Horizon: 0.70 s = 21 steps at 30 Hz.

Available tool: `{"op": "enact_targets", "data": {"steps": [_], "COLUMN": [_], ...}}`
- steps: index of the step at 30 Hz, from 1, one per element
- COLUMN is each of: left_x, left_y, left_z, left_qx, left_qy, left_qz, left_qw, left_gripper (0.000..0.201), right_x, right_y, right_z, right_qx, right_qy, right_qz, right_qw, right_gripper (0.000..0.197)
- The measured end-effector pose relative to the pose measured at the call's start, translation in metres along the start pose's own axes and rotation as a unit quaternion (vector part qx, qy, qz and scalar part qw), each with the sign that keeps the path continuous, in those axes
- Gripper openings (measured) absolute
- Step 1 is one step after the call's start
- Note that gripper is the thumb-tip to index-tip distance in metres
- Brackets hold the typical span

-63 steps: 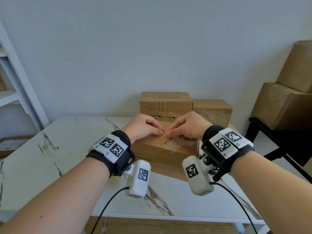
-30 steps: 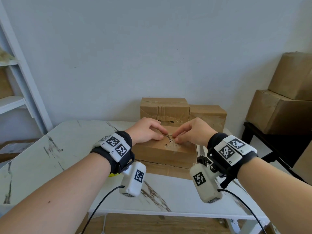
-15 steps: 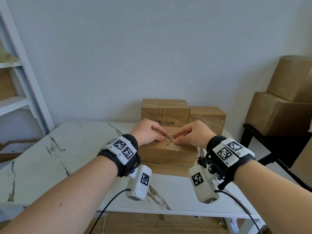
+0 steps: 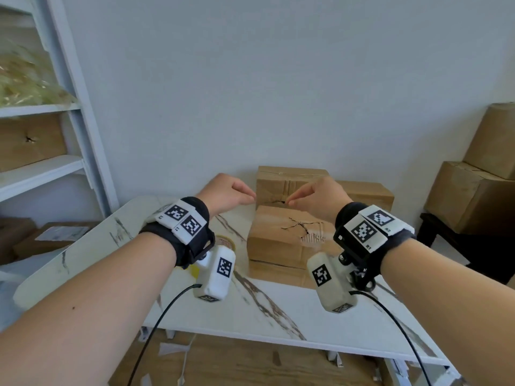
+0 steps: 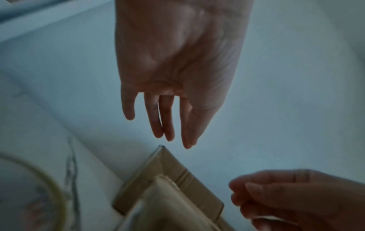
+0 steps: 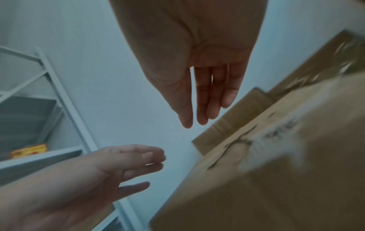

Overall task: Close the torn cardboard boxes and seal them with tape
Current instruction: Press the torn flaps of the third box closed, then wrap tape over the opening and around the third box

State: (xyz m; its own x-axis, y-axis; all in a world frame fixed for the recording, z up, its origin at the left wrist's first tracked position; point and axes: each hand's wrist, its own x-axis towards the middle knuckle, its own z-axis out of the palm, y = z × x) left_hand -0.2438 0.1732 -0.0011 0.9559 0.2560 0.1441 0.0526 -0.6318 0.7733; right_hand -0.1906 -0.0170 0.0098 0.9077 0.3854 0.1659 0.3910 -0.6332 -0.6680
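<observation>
The torn cardboard box (image 4: 281, 242) sits on the marble table (image 4: 278, 310). A branching tear (image 4: 299, 227) and a scuffed patch show on its top. My left hand (image 4: 239, 195) and right hand (image 4: 302, 196) hover above the box's far edge, fingertips pointing at each other across a small gap. Neither touches the box. In the left wrist view the left hand (image 5: 169, 125) hangs with relaxed fingers and holds nothing. The right hand (image 6: 199, 106) looks the same in the right wrist view. A tape roll (image 4: 226, 241) lies left of the box, mostly hidden by my left wrist.
Two more cardboard boxes (image 4: 291, 185) (image 4: 367, 194) stand behind the torn one against the wall. Larger boxes (image 4: 471, 199) are stacked on a dark stand at right. A white shelf unit (image 4: 64, 112) stands at left. Paper scraps lie on the wooden floor (image 4: 237, 363).
Both hands have lifted off the top of the torn box and drawn slightly apart, uncovering the tear. The view has shifted left and up.
</observation>
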Motion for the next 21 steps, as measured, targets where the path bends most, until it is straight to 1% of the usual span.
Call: {"op": "enact_targets", "data": {"steps": [3, 5, 8, 11, 14, 16, 19, 21], "left_x": [-0.008, -0.012, -0.016, -0.018, -0.017, -0.015, -0.013, -0.013], "left_y": [-0.023, -0.036, -0.051, -0.062, -0.068, -0.068, -0.067, -0.067], "left_z": [-0.009, -0.013, -0.014, -0.005, 0.005, 0.008, 0.01, 0.01], "left_qx": [0.024, 0.052, 0.094, 0.13, 0.17, 0.184, 0.215, 0.225], "left_qy": [-0.01, -0.038, -0.098, -0.132, -0.157, -0.159, -0.176, -0.182], "left_qz": [-0.025, -0.041, -0.06, -0.08, -0.091, -0.088, -0.087, -0.092], "left_qw": [0.999, 0.997, 0.989, 0.979, 0.969, 0.966, 0.957, 0.953], "left_gripper": [0.013, 0.016, 0.018, 0.022, 0.033, 0.039, 0.055, 0.058], "right_x": [0.002, 0.004, 0.008, 0.01, 0.011, 0.01, 0.01, 0.01], "right_y": [-0.019, -0.029, -0.039, -0.043, -0.044, -0.046, -0.047, -0.047], "right_z": [0.03, 0.047, 0.065, 0.076, 0.082, 0.084, 0.086, 0.085], "right_qx": [-0.025, -0.041, -0.066, -0.084, -0.096, -0.098, -0.101, -0.097], "right_qy": [-0.026, -0.04, -0.051, -0.069, -0.073, -0.076, -0.082, -0.083], "right_qz": [-0.026, -0.034, -0.03, -0.017, -0.02, -0.023, -0.024, -0.023], "right_qw": [0.999, 0.998, 0.996, 0.994, 0.993, 0.992, 0.991, 0.992], "right_gripper": [0.011, 0.014, 0.019, 0.018, 0.018, 0.018, 0.019, 0.018]}}
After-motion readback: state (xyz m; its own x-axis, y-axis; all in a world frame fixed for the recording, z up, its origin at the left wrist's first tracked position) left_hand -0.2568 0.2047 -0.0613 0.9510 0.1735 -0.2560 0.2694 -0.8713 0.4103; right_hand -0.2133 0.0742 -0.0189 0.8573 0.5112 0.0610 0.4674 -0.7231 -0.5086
